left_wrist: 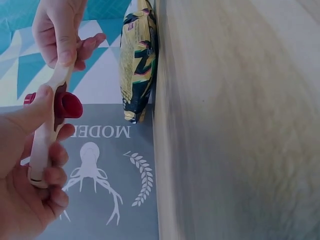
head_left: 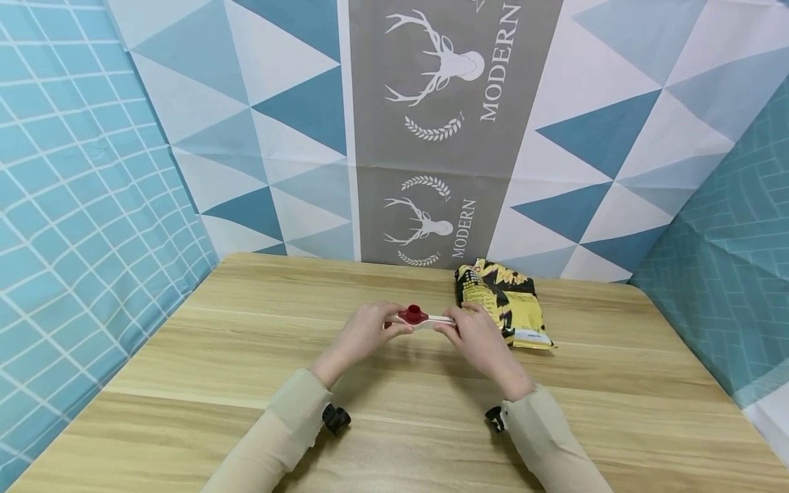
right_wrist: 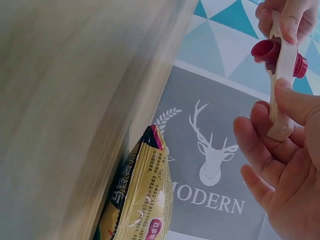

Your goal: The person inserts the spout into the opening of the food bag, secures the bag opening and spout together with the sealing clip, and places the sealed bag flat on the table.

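Observation:
Both hands hold a white bag clip (head_left: 435, 320) with a red round spout (head_left: 414, 311) at its middle, level above the wooden table. My left hand (head_left: 368, 329) pinches the clip's left end between thumb and fingers. At the other end, my right hand (head_left: 481, 337) pinches it the same way. In the left wrist view the spout (left_wrist: 70, 106) sticks out on one side, and a ribbed red part (left_wrist: 29, 98) shows on the other. The right wrist view shows the clip's long white arm (right_wrist: 286, 65) running between the two thumbs.
A yellow and black snack bag (head_left: 524, 311) lies on the table (head_left: 394, 424) behind and right of the right hand, near the back wall (head_left: 419, 157). Patterned cloth walls stand at the back and both sides. A small black camera (head_left: 335, 418) sits on the left wrist.

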`<act>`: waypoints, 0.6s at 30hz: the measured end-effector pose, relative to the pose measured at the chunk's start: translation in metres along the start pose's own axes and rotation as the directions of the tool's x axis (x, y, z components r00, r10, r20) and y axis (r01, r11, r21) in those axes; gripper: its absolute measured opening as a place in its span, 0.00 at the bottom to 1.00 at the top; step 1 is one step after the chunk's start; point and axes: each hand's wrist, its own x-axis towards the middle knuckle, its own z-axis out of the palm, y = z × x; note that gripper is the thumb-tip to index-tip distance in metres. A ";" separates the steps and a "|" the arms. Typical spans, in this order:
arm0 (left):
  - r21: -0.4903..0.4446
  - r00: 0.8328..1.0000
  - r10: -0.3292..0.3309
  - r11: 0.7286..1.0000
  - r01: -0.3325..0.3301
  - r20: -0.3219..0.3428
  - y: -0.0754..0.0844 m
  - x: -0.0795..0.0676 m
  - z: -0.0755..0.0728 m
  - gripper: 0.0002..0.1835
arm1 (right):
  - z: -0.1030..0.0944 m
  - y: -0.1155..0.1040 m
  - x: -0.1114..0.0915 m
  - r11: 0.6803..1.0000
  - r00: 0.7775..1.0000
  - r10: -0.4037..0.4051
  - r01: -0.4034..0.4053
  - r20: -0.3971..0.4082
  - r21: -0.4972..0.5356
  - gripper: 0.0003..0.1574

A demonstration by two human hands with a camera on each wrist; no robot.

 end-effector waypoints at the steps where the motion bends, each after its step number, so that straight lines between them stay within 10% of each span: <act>1: 0.003 1.000 -0.002 1.000 0.002 0.004 0.000 0.000 -0.001 0.20 | 0.000 0.000 0.000 1.000 1.000 0.000 0.000 -0.001 0.004 0.11; 18: -0.103 0.999 -0.047 0.994 0.046 -0.007 0.004 0.000 0.000 0.18 | 0.001 -0.011 -0.001 1.000 1.000 -0.004 0.004 0.021 -0.020 0.11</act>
